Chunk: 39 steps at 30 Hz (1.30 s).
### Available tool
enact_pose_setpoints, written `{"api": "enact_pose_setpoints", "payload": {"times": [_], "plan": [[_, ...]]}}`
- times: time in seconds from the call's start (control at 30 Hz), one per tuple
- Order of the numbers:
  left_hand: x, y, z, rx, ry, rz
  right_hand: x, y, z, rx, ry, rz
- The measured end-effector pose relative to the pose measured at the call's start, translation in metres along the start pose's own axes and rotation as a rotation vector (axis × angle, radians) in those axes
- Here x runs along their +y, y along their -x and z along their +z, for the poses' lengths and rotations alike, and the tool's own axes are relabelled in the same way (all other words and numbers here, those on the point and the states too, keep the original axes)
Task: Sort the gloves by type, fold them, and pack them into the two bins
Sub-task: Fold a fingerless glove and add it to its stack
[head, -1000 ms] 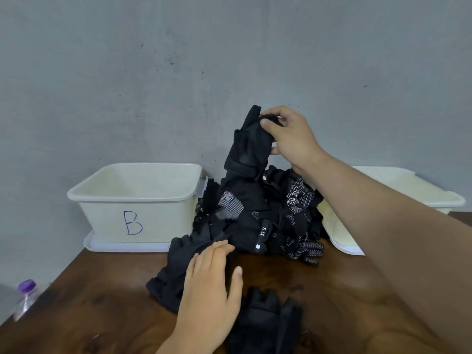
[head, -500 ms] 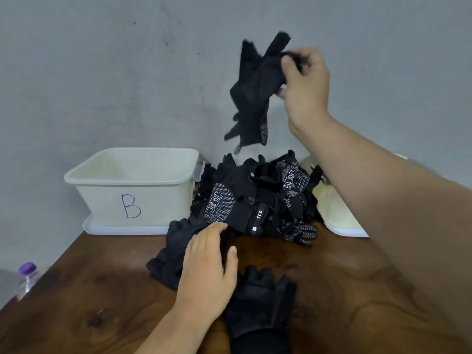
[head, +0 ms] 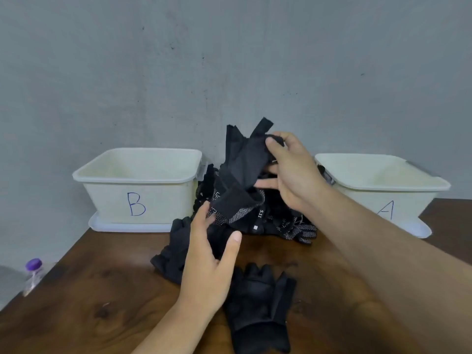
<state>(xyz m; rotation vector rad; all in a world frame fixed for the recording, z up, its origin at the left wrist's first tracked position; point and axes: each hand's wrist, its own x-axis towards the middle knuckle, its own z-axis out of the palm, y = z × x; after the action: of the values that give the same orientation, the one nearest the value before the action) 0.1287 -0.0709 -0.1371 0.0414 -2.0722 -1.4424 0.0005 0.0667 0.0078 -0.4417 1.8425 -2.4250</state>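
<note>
Hanging near-vertical, the black glove (head: 242, 159) is pinched by right hand (head: 293, 175) fingers; left hand (head: 207, 267) fingers open.

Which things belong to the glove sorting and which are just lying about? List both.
Job:
held glove
glove pile
front glove
bin B
bin A
right hand, gripping the held glove
left hand

Lying about:
purple-capped bottle, left of the table

Limp black fabric glove (head: 242, 159), pinched by right hand (head: 296, 175) above heap of black gloves (head: 298, 229); left hand (head: 207, 267) spread beneath; dark wooden bench (head: 102, 302).
</note>
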Motion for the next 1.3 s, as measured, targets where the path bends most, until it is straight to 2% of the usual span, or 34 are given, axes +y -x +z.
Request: {"api": "enact_pose_setpoints", "payload": {"times": [0.17,0.27,0.33,0.63,0.7,0.83,0.9,1.0,1.07,1.13,1.23,1.3], "plan": [[0.003,-0.001,-0.003,0.055,0.137,-0.031,0.029,0.031,0.000,-0.023,-0.118,0.106],[0.000,-0.004,-0.007,0.137,0.068,0.034,0.029,0.034,-0.003,0.046,-0.188,0.065],[0.000,-0.008,-0.011,0.240,0.110,0.037,0.021,0.032,-0.013,0.084,-0.256,0.010],[-0.002,-0.022,-0.025,0.456,0.176,-0.160,0.025,0.060,-0.065,0.198,-0.277,-0.057],[-0.011,-0.026,-0.029,0.472,0.154,-0.198,0.029,0.063,-0.075,0.205,-0.277,-0.020],[-0.020,-0.025,-0.028,0.376,-0.110,-0.085,0.045,0.074,-0.089,0.200,-0.284,0.077],[-0.016,-0.018,-0.024,0.333,-0.234,0.066,0.053,0.083,-0.094,0.174,-0.311,0.108],[-0.005,-0.007,-0.016,0.184,-0.365,0.349,0.064,0.097,-0.097,0.099,-0.348,0.129],[0.005,0.003,-0.009,0.049,-0.378,0.432,0.070,0.104,-0.094,0.064,-0.360,0.150],[0.017,0.013,-0.002,-0.090,-0.336,0.362,0.074,0.110,-0.089,0.029,-0.365,0.177],[0.028,0.022,0.006,-0.252,-0.261,0.006,0.077,0.117,-0.081,-0.013,-0.403,0.210],[0.029,0.022,0.009,-0.302,-0.121,-0.185,0.077,0.122,-0.079,-0.032,-0.420,0.232]]}}
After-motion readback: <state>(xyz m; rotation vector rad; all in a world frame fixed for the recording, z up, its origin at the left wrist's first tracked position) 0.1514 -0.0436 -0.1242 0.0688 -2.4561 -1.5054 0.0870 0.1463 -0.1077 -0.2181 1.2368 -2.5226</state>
